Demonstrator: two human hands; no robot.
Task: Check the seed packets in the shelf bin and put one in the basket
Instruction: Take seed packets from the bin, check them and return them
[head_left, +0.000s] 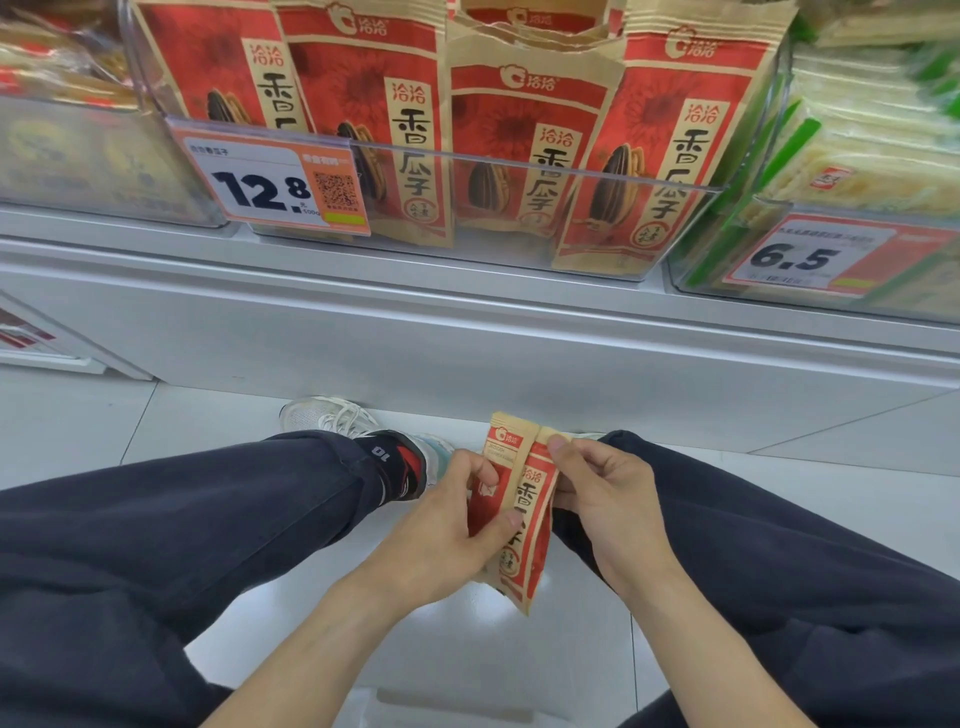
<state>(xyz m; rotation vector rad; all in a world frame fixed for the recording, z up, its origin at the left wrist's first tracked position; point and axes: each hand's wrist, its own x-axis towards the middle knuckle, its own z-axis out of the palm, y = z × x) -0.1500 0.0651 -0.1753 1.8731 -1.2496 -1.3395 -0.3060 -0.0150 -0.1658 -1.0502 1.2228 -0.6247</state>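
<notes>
I am gripping one seed packet (519, 512) low between my knees — left hand (452, 525) pinching its face, right hand (605, 499) its top edge. I am judging it best to turn it slowly, reading both sides. Beyond, the shelf bin (519, 249) is holding more packets; no basket visible.

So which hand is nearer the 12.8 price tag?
Left. The left hand is below the tag, slightly right; the right hand is further right, across the packet.
</notes>
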